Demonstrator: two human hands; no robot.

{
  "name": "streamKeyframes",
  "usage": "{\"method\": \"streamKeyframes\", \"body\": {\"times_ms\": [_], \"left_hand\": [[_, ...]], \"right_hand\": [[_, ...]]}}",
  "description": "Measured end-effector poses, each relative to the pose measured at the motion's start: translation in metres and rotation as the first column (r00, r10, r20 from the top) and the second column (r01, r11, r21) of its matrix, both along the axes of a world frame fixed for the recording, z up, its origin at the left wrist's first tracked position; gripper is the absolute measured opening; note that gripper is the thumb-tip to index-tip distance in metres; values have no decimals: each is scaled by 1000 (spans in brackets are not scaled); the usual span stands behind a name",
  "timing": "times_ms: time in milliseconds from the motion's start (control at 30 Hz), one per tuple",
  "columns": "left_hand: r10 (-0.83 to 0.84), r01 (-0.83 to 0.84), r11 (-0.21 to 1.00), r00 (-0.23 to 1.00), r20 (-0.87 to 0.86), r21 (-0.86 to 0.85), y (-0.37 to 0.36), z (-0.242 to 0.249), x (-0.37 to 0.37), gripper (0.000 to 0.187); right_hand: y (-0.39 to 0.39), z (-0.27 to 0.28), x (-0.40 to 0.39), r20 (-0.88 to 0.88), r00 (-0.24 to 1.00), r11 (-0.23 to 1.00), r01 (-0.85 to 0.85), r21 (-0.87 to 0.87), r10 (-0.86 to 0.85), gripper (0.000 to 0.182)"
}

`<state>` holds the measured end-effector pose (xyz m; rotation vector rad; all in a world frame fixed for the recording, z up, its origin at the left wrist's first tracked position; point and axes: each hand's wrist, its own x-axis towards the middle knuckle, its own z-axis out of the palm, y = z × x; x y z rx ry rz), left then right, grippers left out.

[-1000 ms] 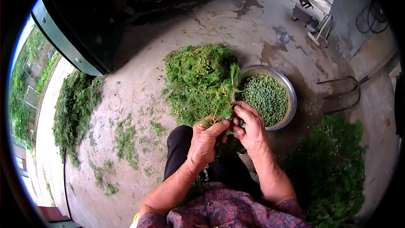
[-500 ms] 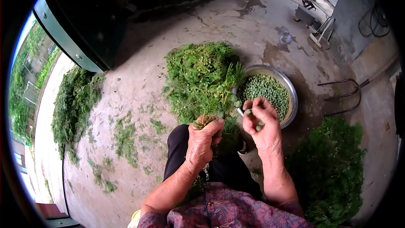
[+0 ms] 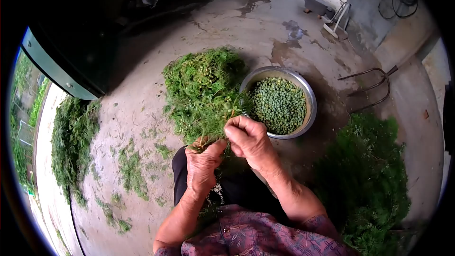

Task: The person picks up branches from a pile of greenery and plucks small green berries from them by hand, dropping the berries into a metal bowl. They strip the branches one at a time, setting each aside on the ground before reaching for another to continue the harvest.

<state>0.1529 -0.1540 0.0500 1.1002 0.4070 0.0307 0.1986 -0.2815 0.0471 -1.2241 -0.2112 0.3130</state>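
Bowl [image 3: 310,96]: shiny, smooth metal. Floor [image 3: 142,73], as I see it: matt, rough, concrete-like. Patterned shirt [image 3: 265,232]: cloth.

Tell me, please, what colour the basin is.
Silver-coloured metal; the basin shows best in the head view.

Stained concrete floor [image 3: 142,80] beside grey wall [image 3: 367,9].

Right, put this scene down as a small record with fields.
left hand: holding green sprigs
right hand: fingers curled beside the sprigs, grip unclear
metal basin: holds small round green pieces
left of basin: leafy heap
far left: darker green pile
right: dark green pile, pronged metal tool beyond it
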Motion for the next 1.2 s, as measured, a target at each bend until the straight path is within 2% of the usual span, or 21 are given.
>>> {"method": "streamKeyframes", "body": {"times_ms": [33, 100, 167, 233, 300, 367, 433, 500, 600, 633, 700, 733, 767, 833, 900, 967, 1033, 1067, 1100, 1133, 1200], "left_hand": [[14, -14, 1000, 1000, -24, -27, 3, -1, -1, 7], [68, -70, 996, 997, -31, -59, 9, -3, 2, 9], [73, -74, 988, 997, -11, -136, 14, -6, 2, 10], [88, -94, 982, 995, -40, -165, 17, -6, 4, 14], [77, -78, 985, 997, -17, -151, 19, -5, 6, 15], [44, -46, 992, 999, -26, -117, 24, -5, 7, 15], [40, -43, 997, 998, -53, -62, 25, 1, 9, 16], [-32, 21, 991, 996, -82, -130, 31, 10, 10, 15], [-89, 80, 972, 996, -30, -223, 40, 12, 15, 16], [-44, 22, 973, 995, -89, -230, 39, 15, 16, 17], [43, -94, 967, 977, -210, -239, 38, 25, 19, 20], [25, -72, 969, 980, -199, -236, 39, 27, 21, 21], [6, -50, 971, 982, -187, -234, 41, 28, 24, 22], [-22, -15, 979, 985, -173, -205, 41, 28, 28, 24], [-41, 15, 989, 985, -167, -149, 39, 25, 33, 25], [-17, 6, 997, 990, -140, -78, 31, 26, 33, 23], [-33, 32, 999, 994, -104, -18, 28, 26, 32, 19], [-64, 65, 998, 994, -85, 6, 29, 25, 30, 17], [-94, 96, 995, 993, -65, 31, 30, 24, 29, 16], [2, 6, 998, 994, -111, 68, 23, 32, 26, 13], [-56, 59, 997, 996, -68, 46, 27, 22, 23, 12]], "right_hand": [[-6, -4, 2, -300, 942, 932, -36, 360, 152, 12], [-17, -10, 2, -323, 939, 871, 56, 487, 120, 13], [-27, -22, -1, -389, 920, 906, 210, 369, -55, 12], [-36, -44, 6, -571, 792, 891, 398, 217, -215, 11], [-59, -73, 21, -664, 705, 857, 480, 188, -250, 12], [-79, -93, 44, -701, 605, 752, 642, 148, -377, 18], [-89, -70, 66, -710, 559, 646, 739, 193, -428, 30], [-104, -57, 87, -629, 576, 625, 760, 177, -522, 42], [-147, -94, 130, -491, 708, 663, 685, 303, -507, 40], [-148, -90, 133, -414, 679, 645, 724, 243, -606, 36], [-161, -105, 144, -363, 706, 675, 700, 233, -608, 30], [-141, -80, 139, -464, 603, 622, 772, 132, -649, 23], [-127, -68, 126, -241, 784, 764, 616, 192, -572, 20], [-78, -15, 88, 52, 897, 893, 443, -78, -440, 23], [-28, 17, 49, 222, 930, 898, 348, -268, -293, 32], [1, 5, 35, 590, 800, 780, 437, -448, -110, 41], [23, 1, 27, 725, 682, 724, 547, -420, -95, 47], [28, 2, 24, 711, 697, 705, 551, -446, -95, 50], [32, 6, 22, 729, 674, 685, 587, -432, -118, 44], [35, 8, 23, 728, 673, 685, 592, -425, -129, 37], [40, 9, 24, 736, 664, 677, 603, -421, -133, 27]]}}
